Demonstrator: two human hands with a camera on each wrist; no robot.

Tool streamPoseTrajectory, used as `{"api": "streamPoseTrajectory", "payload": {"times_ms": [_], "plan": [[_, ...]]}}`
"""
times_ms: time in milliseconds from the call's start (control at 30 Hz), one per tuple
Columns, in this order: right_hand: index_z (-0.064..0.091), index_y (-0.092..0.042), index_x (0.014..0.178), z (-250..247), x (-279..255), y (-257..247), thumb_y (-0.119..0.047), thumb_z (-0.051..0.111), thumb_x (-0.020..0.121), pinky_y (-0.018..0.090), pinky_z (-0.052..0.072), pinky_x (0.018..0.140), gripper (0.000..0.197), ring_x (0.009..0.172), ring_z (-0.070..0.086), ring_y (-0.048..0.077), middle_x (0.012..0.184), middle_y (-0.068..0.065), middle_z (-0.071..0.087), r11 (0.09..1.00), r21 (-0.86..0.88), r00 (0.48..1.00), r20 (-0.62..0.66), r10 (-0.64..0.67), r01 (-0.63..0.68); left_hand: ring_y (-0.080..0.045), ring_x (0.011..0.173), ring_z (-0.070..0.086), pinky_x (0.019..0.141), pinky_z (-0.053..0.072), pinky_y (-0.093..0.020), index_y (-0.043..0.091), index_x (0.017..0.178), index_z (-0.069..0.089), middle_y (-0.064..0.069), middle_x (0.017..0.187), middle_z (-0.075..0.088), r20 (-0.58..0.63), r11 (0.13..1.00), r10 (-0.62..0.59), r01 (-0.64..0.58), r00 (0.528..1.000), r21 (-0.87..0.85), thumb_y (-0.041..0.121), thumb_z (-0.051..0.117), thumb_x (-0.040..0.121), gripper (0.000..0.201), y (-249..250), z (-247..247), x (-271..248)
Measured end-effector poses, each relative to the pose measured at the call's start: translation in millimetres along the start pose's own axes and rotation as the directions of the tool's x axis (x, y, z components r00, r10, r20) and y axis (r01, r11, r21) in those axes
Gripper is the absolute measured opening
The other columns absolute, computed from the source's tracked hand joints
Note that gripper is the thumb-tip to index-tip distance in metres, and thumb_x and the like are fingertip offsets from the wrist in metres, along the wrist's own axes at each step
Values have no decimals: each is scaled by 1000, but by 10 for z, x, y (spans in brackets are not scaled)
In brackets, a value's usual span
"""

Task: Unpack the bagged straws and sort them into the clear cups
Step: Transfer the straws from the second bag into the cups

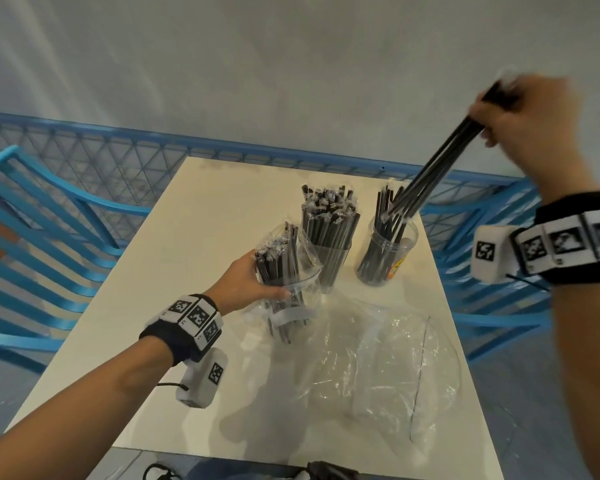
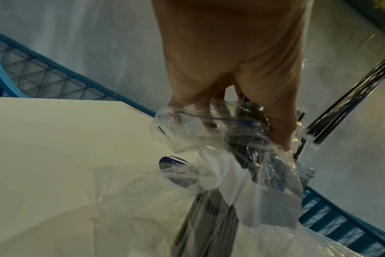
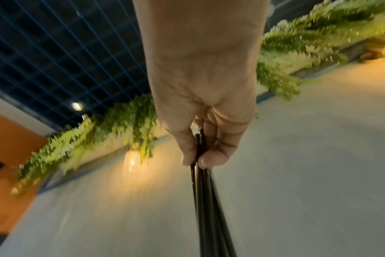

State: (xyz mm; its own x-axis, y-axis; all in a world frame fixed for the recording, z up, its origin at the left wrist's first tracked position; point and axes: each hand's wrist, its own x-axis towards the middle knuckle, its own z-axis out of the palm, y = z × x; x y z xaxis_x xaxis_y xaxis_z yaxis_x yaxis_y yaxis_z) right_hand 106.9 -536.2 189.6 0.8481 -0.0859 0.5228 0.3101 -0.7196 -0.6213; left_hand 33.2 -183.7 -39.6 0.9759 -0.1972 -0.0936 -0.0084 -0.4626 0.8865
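My left hand grips a clear bag of black straws, held upright over the white table. My right hand pinches a small bunch of black straws raised up and slanting down, their lower ends just above the right clear cup, which holds several straws. The middle clear cup is packed with wrapped black straws.
A crumpled, flattened clear plastic bag lies on the near right of the table. Blue slatted chairs flank both sides and a blue mesh rail runs behind the table.
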Motion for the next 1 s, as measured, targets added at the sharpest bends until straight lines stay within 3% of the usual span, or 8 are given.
{"api": "streamPoseTrajectory", "payload": {"times_ms": [133,233,567,700,800,867,933,1000], "plan": [[65,0,112,559,-237,274,-16,63,91,14,42,68,26,78,55,13,95,12,65,980,-178,990,91,105,-88,-15,114,61,99,47,-33,18,130,57,4,122,66,-8,1000,3,-3,1000,15,67,83,44,102,8,1,-20],[64,1,111,939,-427,489,-14,60,93,21,38,75,23,83,55,17,99,16,66,962,-215,958,193,212,-170,-14,114,60,97,45,-29,18,132,56,4,124,65,-17,1000,13,-13,1000,12,62,82,46,100,23,8,-43],[55,-2,122,1399,-581,889,-12,71,85,48,57,82,42,89,68,35,109,19,65,916,-146,874,276,400,-373,-13,114,59,97,45,-28,18,132,56,5,123,65,-25,999,22,-23,999,-26,67,82,44,104,6,-14,-78],[51,-3,127,1264,-475,845,-10,76,79,35,49,97,55,103,64,30,114,19,63,902,-206,856,294,426,-378,-12,112,59,95,44,-26,17,132,56,5,123,65,-16,999,37,-37,999,-19,79,78,39,114,1,-14,-68],[54,-5,127,1054,-447,613,-4,66,86,24,42,85,42,106,61,27,122,18,59,936,-231,934,181,309,-265,-12,111,59,95,44,-26,18,132,57,5,122,65,-14,1000,20,-20,1000,-16,75,80,38,112,8,-13,-59],[60,-7,119,943,-535,304,-2,60,89,24,47,82,30,97,64,22,113,12,65,978,-85,973,114,201,-192,-12,111,60,96,45,-27,18,131,57,5,121,66,-6,1000,14,-14,1000,-10,74,80,40,109,7,-14,-47],[64,-10,109,920,-714,-47,-4,60,89,23,54,75,22,81,68,13,95,5,70,977,137,968,210,134,-165,-12,111,60,96,45,-27,18,130,58,5,121,66,-3,1000,5,-5,1000,-9,66,83,44,101,5,-13,-39],[66,-13,108,993,-959,-351,-10,65,89,15,55,66,20,69,69,4,86,-1,71,968,196,894,444,55,-156,-11,111,60,92,45,-20,19,130,58,6,120,66,1,1000,4,-4,1000,-8,55,86,51,92,6,-5,-33]]}}
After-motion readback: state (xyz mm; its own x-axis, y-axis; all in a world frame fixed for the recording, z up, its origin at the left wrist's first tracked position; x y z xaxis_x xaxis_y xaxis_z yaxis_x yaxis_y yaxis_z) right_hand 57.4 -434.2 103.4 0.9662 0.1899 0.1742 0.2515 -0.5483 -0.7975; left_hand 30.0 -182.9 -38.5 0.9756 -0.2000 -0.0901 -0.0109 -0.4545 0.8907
